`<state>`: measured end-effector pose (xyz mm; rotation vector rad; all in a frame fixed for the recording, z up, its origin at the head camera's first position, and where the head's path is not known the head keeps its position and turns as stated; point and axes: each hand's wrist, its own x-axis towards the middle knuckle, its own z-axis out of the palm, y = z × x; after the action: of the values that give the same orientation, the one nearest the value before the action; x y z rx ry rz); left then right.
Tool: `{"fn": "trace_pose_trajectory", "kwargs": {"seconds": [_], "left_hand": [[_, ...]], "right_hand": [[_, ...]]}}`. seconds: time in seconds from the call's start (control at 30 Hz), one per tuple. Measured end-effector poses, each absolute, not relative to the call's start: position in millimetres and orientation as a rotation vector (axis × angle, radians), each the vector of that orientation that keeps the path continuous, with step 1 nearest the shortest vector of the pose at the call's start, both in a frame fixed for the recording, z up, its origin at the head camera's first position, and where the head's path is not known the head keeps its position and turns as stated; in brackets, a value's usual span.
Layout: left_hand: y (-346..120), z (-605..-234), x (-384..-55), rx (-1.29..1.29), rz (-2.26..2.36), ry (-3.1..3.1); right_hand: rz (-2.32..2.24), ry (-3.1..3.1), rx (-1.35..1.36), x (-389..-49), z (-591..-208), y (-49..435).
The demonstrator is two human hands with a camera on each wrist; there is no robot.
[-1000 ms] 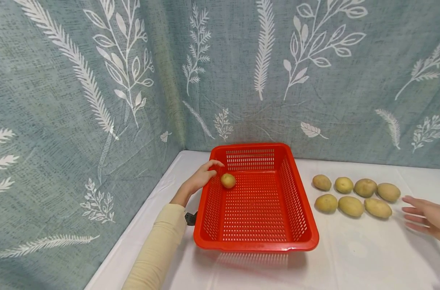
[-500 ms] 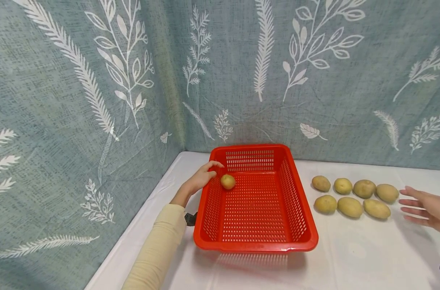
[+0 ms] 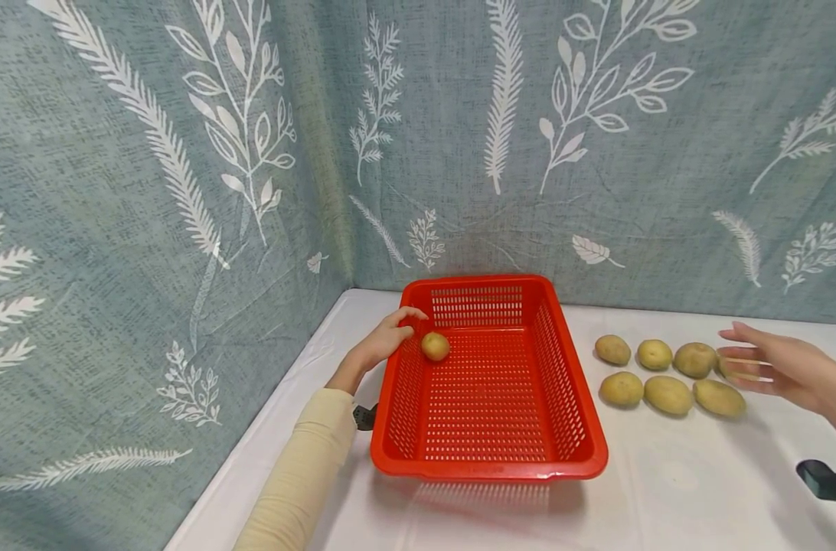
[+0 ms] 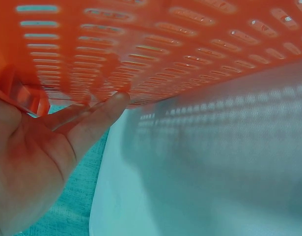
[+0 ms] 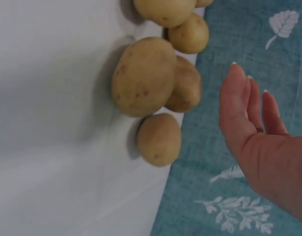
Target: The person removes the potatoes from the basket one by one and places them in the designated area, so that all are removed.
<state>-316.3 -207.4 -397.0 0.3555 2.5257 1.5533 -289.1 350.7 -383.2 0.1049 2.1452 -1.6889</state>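
Note:
A red perforated plastic basket [image 3: 487, 468] stands mid-table, holding one potato [image 3: 435, 347] near its left wall. My left hand [image 3: 383, 340] grips the basket's left rim, fingers bent over the edge; in the left wrist view, part of this hand [image 4: 38, 157] lies against the outer wall. To the right, my right hand [image 3: 790, 363] hovers with loosely spread fingers over the right end of two rows of potatoes [image 3: 669, 395]. It partly covers the rearmost right potato [image 3: 728, 369]. In the right wrist view nothing is between its fingers, and a large potato [image 5: 143, 78] shows beside it.
A white cloth [image 3: 673, 490] covers the table. Behind and at the left hangs a blue-green curtain [image 3: 459, 222] with white leaf prints, close to the basket's back. Dark wrist gear [image 3: 827, 482] sits below my right wrist.
My right hand has moved left from beside the potato rows to over their right end. The left hand, basket and potatoes have stayed in place.

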Motion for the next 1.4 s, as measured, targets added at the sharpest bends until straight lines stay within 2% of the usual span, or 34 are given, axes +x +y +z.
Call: {"fn": "trace_pose_trajectory", "kwargs": {"seconds": [0.43,0.7,1.4], "left_hand": [[-207,-398,-316,0.363,1.553,2.539],[-207,-397,-317,0.348,1.561,2.537],[-207,-397,-316,0.336,1.557,2.525]], "right_hand": [[-1.856,1.899,0.008,-299,-368,318],[-1.760,2.035,-0.069,-311,-354,293],[-1.916,1.882,-0.075,-325,-334,234]]}}
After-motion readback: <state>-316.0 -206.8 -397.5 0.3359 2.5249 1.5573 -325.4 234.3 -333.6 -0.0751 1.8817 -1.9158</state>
